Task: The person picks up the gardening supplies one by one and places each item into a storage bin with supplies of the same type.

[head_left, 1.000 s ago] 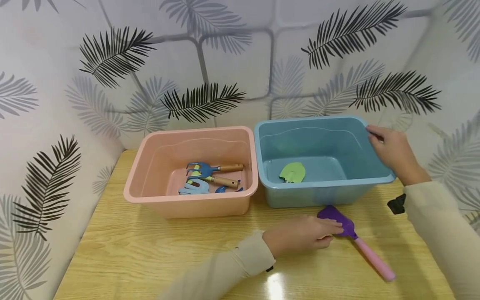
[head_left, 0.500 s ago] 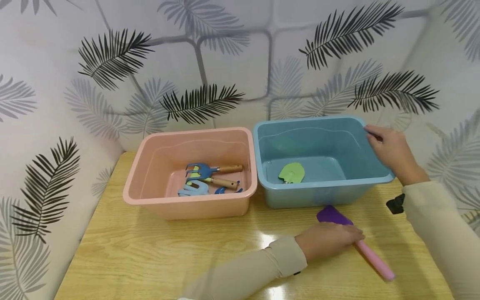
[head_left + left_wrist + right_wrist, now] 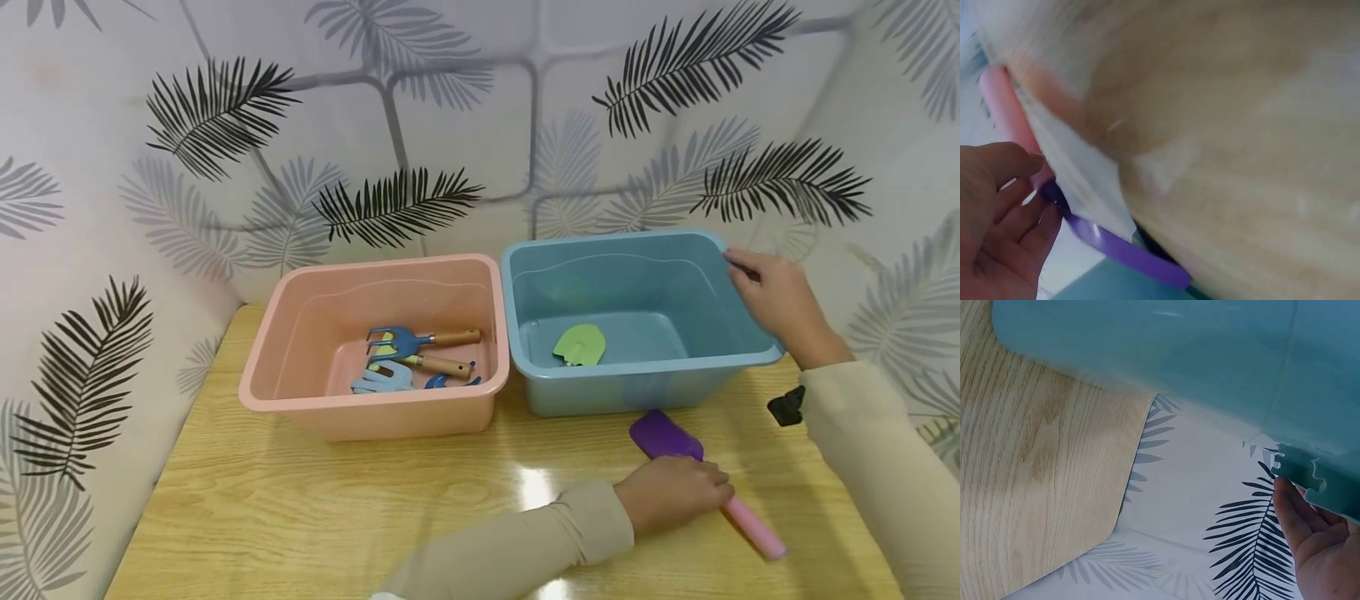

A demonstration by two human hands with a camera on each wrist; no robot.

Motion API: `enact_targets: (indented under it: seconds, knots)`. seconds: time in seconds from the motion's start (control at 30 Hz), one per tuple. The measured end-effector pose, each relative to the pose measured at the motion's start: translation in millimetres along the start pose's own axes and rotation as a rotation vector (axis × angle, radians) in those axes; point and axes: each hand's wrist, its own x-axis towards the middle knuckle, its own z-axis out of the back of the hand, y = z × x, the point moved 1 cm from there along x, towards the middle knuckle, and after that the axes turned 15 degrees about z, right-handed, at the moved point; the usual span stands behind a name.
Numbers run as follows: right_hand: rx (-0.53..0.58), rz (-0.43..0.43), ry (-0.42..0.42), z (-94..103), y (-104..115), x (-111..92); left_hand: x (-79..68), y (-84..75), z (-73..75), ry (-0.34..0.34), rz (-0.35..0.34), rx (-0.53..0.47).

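Observation:
A toy shovel with a purple blade and pink handle lies on the table before the blue tub. My left hand grips it where blade and handle meet; in the left wrist view, thumb and fingers close round the pink handle's lower end. At the far right, my right hand holds the rim of the blue tub, its fingers up under the lip in the right wrist view. A green shovel blade lies inside that tub.
Left of the blue tub stands a pink tub. It holds a blue hand fork, a light blue rake head and other wooden-handled tools. A leaf-patterned wall covering rises behind the wooden table.
My left hand has moved right, from over the purple blade to the shovel's neck, and has taken hold there. The right hand stays on the blue tub's rim.

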Motion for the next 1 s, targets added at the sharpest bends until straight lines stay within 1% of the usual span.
enact_targets:
  seconds: [0.13,0.33,0.43,0.57,0.67,0.8,0.9,1.0]
  knots:
    - [0.001,-0.004,0.000,0.4,1,1,-2.2,-2.7,-3.4,-0.049,-0.003,0.044]
    - [0.003,-0.001,0.003,-1.1,0,2,-4.4,-1.5,-5.1,-0.083,0.014,0.034]
    - [0.004,-0.002,0.003,-1.6,1,2,-4.9,-1.5,-6.0,-0.080,0.010,0.048]
    - [0.004,0.000,0.003,-1.8,2,2,-5.6,-2.7,-9.1,-0.055,0.014,0.071]
    - [0.004,-0.004,0.007,-1.2,2,2,-7.3,-4.8,-11.4,-0.042,0.012,0.069]
    - [0.001,-0.012,0.019,-0.9,0,2,-11.1,-6.8,-11.0,-0.018,0.003,0.047]
    - [-0.005,-0.011,0.019,-1.1,0,3,-13.6,-6.7,-10.3,-0.002,0.010,0.028]
    - [-0.011,-0.007,0.006,-1.2,-1,3,-15.0,-5.3,-12.6,-0.015,0.018,0.009]
